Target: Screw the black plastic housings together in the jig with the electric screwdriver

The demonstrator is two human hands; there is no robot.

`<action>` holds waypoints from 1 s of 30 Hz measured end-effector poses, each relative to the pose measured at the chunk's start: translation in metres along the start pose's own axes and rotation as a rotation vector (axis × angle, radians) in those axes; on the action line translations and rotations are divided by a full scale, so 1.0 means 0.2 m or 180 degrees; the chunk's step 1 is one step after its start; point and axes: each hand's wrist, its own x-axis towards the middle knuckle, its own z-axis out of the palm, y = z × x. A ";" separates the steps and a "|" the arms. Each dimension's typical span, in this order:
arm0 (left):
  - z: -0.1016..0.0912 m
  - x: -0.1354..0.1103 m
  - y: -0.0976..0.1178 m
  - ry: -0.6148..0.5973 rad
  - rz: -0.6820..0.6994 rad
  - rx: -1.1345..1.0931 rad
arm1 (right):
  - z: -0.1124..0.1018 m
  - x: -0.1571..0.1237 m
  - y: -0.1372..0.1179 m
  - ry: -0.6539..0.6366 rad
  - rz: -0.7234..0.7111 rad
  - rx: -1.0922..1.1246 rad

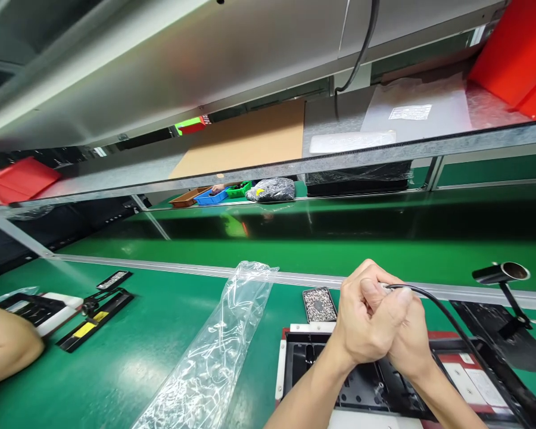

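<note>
My left hand (361, 316) and my right hand (408, 333) are closed and pressed together, fingers interlocked. From between the thumbs comes a black cable (435, 298), its end hidden inside my grip. The cable arches to the right and runs down along the right side. Beneath my hands lies a shallow black plastic housing (361, 381) with a small post inside, set in a red and white fixture (280, 369). My forearms cover part of it. Just behind the fixture sits a small dark tray of tiny parts (320, 305).
A clear plastic bag (223, 333) stretches across the green bench to the left. Farther left are a black part with a yellow label (93, 322) and another person's arm (9, 345). A metal cylinder on a stand (500, 272) stands right. A shelf (268, 167) crosses above.
</note>
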 end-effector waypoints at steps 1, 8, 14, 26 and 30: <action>0.00 0.00 0.00 -0.0003 -0.0013 0.0018 | 0.00 0.00 0.00 -0.0014 0.0008 -0.0019; 0.01 0.00 0.00 0.0003 -0.0039 0.0196 | -0.02 -0.01 0.02 -0.0034 0.0075 -0.0174; 0.01 0.00 -0.01 0.0021 -0.0077 0.0146 | -0.02 0.00 -0.01 0.0016 0.0210 -0.0042; 0.01 0.00 -0.01 0.0033 -0.0126 0.0114 | -0.01 0.01 -0.01 0.0165 0.0150 -0.0149; 0.01 0.00 -0.01 0.0036 -0.0088 0.0148 | -0.01 0.00 -0.01 0.0164 0.0248 -0.0141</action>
